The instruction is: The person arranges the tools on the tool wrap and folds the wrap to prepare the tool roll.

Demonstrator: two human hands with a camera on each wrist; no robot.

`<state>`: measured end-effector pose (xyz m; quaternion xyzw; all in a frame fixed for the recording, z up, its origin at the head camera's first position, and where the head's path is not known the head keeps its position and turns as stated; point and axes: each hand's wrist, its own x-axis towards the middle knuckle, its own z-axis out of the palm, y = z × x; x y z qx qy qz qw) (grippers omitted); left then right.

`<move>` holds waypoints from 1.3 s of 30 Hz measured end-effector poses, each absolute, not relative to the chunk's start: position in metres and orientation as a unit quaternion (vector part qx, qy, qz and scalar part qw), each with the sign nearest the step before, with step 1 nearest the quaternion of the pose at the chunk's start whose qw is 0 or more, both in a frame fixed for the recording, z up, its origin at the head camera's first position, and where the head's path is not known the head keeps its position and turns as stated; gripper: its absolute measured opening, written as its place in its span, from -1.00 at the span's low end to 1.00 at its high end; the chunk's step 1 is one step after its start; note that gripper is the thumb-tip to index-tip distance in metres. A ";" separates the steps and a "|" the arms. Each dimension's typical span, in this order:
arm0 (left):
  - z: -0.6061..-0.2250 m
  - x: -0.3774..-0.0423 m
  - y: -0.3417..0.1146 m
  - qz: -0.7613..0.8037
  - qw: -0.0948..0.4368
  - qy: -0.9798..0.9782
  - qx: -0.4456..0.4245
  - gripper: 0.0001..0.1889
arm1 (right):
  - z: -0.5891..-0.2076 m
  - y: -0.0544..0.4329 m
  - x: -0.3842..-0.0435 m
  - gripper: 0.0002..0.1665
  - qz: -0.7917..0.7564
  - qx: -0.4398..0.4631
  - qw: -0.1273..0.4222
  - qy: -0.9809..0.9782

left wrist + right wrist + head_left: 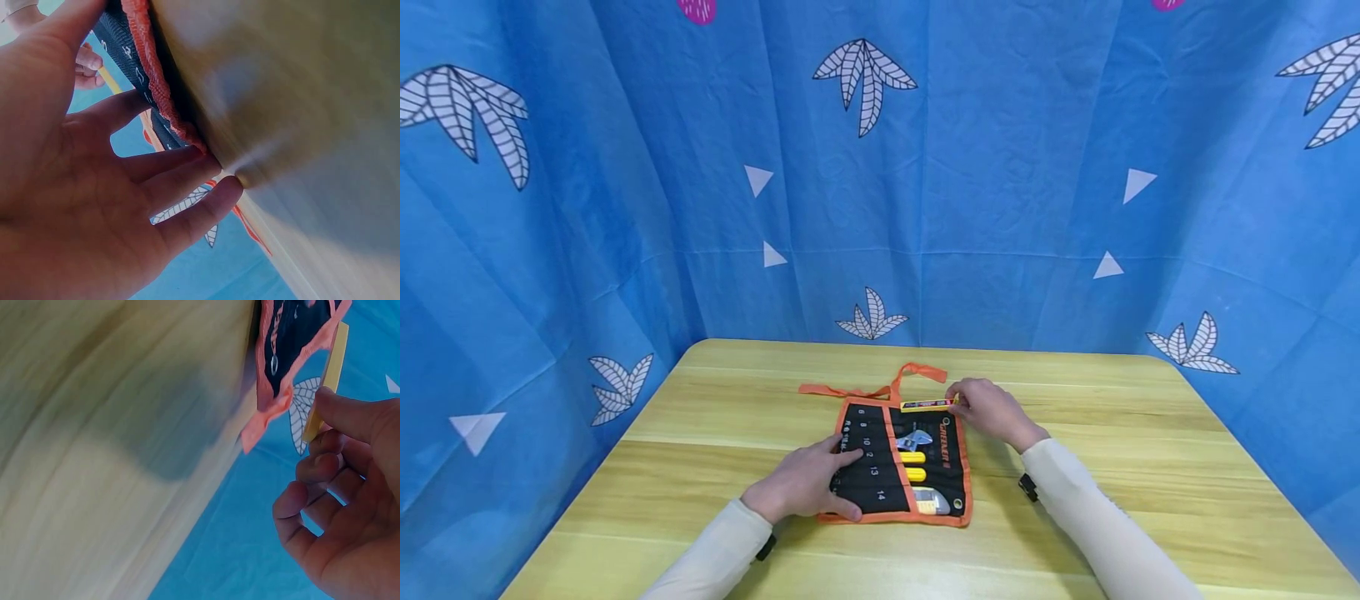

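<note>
A black tool roll (958, 450) with orange edging lies unrolled on the table. My left hand (812, 479) rests on its numbered left part, fingers spread; in the left wrist view its fingers (181, 181) lie along the orange edge. Over the roll's top edge, my right hand (992, 410) pinches one end of a slim yellow case (925, 406) with a dark printed label. The right wrist view shows the case (334, 359) between thumb and index finger. In the roll's right-hand pockets are an adjustable wrench (915, 440), two yellow handles (913, 474) and a yellow-and-grey tool (931, 501).
An orange tie strap (850, 392) trails from the roll's top edge. The wooden table (1112, 450) extends around the roll, with blue patterned curtains (1000, 167) behind it and at both sides.
</note>
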<state>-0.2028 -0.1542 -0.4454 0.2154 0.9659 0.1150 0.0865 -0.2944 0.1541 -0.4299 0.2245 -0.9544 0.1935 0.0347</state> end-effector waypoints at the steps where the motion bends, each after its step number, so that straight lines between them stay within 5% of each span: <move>1: -0.445 -0.203 -0.154 0.115 0.086 0.966 0.215 -0.02 | -0.431 0.152 -0.294 -0.80 0.194 0.221 0.030 -0.955; 39: -0.447 -0.204 -0.155 0.109 0.080 0.965 0.224 -0.01 | -0.436 0.137 -0.294 -0.89 0.165 0.230 0.066 -0.957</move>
